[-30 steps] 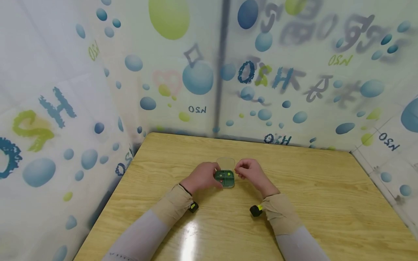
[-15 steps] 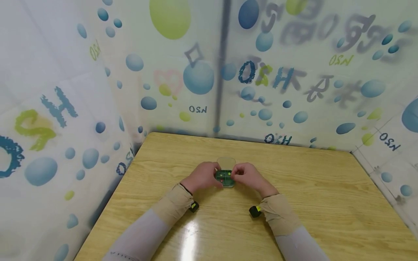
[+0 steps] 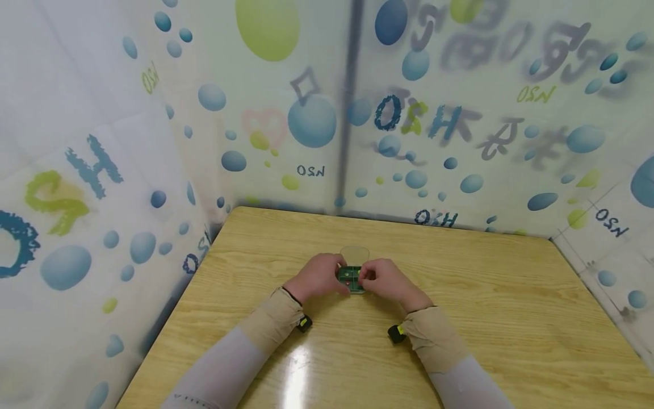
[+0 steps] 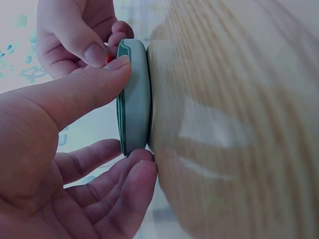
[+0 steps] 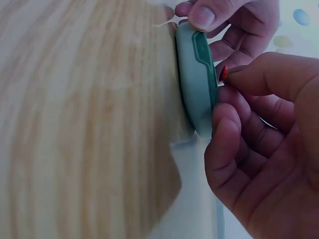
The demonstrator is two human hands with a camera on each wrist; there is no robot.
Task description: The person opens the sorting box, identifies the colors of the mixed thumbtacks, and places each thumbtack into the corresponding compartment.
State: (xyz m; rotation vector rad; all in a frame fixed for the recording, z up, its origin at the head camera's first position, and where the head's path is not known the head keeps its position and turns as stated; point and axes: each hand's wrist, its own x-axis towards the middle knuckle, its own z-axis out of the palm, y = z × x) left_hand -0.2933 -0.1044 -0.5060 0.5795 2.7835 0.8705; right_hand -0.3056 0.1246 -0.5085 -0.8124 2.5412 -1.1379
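A small green pill box (image 3: 343, 278) with divided compartments lies on the table, its clear lid (image 3: 355, 253) raised at the back. My left hand (image 3: 318, 277) grips the box's left side, thumb on the near edge and fingers round the far side. My right hand (image 3: 392, 284) is over the box's right part and covers some compartments. In the right wrist view, its thumb and a finger pinch a small red and dark capsule (image 5: 224, 73) just above the open top. Small pale and red pieces show in the left compartments, and a yellow-green bit peeks out beside the right fingertips.
The wooden table (image 3: 485, 295) reaches to patterned curtain walls (image 3: 265, 142) at the back and sides. Each wrist wears a small black camera, the left camera (image 3: 304, 324) and the right camera (image 3: 395, 334), close above the tabletop.
My right hand has moved left from beside the box to over its right compartments, and a little down toward the near one. My left hand and the box have stayed in place.
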